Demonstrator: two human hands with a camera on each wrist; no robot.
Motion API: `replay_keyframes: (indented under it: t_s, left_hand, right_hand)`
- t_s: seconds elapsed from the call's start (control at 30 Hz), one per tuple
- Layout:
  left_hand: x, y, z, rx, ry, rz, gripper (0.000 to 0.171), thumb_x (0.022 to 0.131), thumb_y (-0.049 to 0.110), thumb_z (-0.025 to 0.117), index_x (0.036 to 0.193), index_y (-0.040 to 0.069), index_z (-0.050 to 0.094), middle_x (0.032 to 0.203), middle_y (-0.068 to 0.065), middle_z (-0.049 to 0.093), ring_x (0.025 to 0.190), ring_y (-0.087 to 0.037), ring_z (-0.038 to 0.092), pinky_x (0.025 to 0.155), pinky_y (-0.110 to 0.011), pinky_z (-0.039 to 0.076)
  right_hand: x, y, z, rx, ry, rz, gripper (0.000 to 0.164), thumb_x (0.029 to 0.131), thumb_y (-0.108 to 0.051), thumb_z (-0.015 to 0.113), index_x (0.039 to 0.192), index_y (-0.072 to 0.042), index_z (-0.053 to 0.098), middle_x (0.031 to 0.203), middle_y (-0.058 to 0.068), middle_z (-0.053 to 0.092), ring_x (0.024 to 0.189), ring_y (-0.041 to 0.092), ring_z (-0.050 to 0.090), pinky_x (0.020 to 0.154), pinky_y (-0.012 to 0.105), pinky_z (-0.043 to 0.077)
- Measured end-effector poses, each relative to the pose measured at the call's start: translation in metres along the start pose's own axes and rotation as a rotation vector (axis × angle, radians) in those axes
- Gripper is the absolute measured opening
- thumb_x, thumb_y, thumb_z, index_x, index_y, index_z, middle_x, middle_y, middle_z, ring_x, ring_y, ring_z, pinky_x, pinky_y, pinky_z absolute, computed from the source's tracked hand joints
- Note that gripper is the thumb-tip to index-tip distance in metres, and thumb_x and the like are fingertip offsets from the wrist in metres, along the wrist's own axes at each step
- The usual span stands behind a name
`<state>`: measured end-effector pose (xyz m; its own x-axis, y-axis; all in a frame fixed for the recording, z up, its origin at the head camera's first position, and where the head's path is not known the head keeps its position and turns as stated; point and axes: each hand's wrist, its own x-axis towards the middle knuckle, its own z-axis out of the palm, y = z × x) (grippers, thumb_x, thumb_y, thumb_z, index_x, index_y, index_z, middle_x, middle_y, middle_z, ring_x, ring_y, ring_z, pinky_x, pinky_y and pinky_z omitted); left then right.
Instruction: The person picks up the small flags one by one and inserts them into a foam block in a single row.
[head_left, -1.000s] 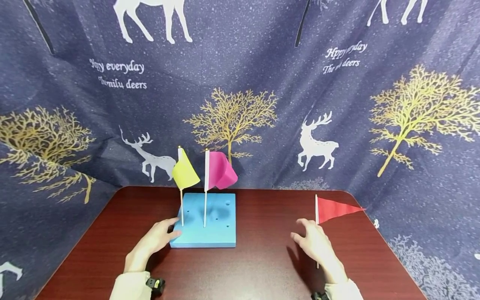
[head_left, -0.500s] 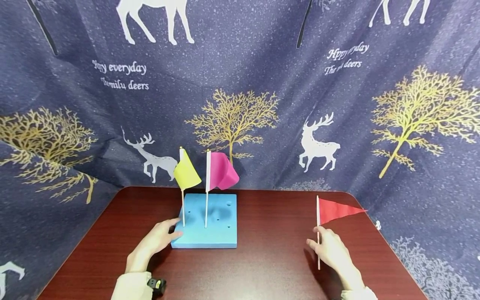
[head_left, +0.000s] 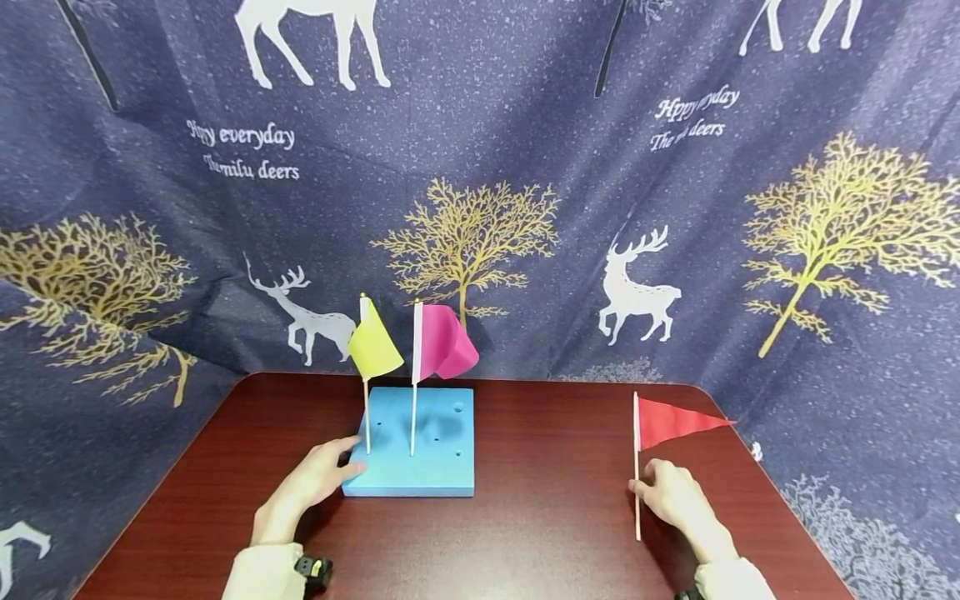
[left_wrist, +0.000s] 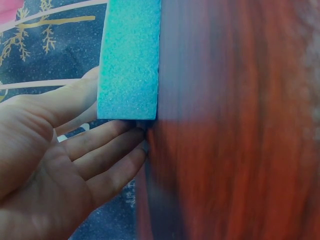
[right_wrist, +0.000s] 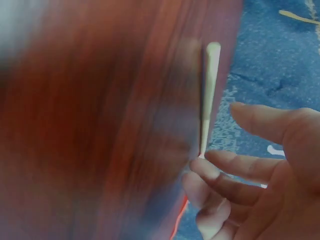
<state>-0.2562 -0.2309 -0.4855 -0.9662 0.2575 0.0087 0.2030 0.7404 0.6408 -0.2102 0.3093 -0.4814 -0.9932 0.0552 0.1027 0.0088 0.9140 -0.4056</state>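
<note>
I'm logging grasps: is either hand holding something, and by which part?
Nothing is plainly held. The left hand touches the blue foam block at its left edge; the right hand is at the red pennant's stick, apparently not pinching it.

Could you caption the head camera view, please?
Left hand at blue block, yellow flag and magenta flag standing; right hand at red flag.

Cream sleeves (head_left: 262,573) meet black wrist cameras (head_left: 313,572), the left one marked with yellow.

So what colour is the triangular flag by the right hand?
The triangular flag is plain red; it shows best in the head view.
</note>
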Motion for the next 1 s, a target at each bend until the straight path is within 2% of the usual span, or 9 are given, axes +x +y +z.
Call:
replay_keyframes:
  t_s: [0.17, 0.33, 0.57, 0.87, 1.0]
  left_hand:
    - [0.001, 0.0, -0.001, 0.011, 0.003, 0.006, 0.053, 0.092, 0.017, 0.069, 0.134, -0.011, 0.052, 0.135, -0.028, 0.052, 0.125, -0.044, 0.048, 0.098, -0.056, 0.042]
    - [0.001, -0.001, 0.0, 0.006, -0.001, -0.005, 0.054, 0.091, 0.017, 0.069, 0.134, -0.011, 0.052, 0.135, -0.029, 0.052, 0.126, -0.045, 0.047, 0.099, -0.056, 0.042]
    - [0.001, -0.002, 0.002, -0.007, -0.001, -0.019, 0.055, 0.091, 0.017, 0.07, 0.134, -0.011, 0.052, 0.135, -0.029, 0.051, 0.126, -0.045, 0.047, 0.099, -0.057, 0.041]
    - [0.002, -0.001, 0.0, 0.002, 0.004, -0.004, 0.055, 0.091, 0.018, 0.07, 0.134, -0.011, 0.052, 0.135, -0.029, 0.052, 0.125, -0.044, 0.048, 0.099, -0.057, 0.041]
    - [0.003, -0.002, 0.001, -0.001, -0.002, -0.011, 0.055, 0.091, 0.018, 0.07, 0.134, -0.011, 0.052, 0.135, -0.028, 0.052, 0.125, -0.044, 0.048, 0.099, -0.056, 0.042]
  right_hand:
    - [0.007, 0.002, 0.001, -0.035, -0.021, 0.003, 0.032, 0.079, -0.02, 0.076, 0.061, -0.011, 0.052, 0.056, 0.001, 0.048, 0.054, 0.02, 0.044, 0.052, 0.038, 0.039]
    - [0.014, 0.003, 0.002, -0.053, -0.038, -0.003, 0.035, 0.079, -0.018, 0.076, 0.059, -0.01, 0.049, 0.053, 0.002, 0.044, 0.051, 0.019, 0.042, 0.049, 0.035, 0.037]
    - [0.022, 0.005, 0.003, 0.011, -0.082, 0.07, 0.024, 0.078, -0.006, 0.065, 0.058, -0.007, 0.05, 0.044, 0.004, 0.049, 0.034, 0.016, 0.055, 0.04, 0.029, 0.045]
    - [0.028, 0.006, 0.002, 0.083, -0.113, 0.117, 0.022, 0.074, -0.006, 0.07, 0.064, -0.002, 0.051, 0.052, 0.01, 0.054, 0.035, 0.016, 0.057, 0.038, 0.027, 0.049]
    - [0.03, 0.012, 0.005, 0.173, -0.157, 0.189, 0.019, 0.071, -0.004, 0.068, 0.06, -0.001, 0.053, 0.049, 0.008, 0.054, 0.035, 0.014, 0.056, 0.038, 0.026, 0.049]
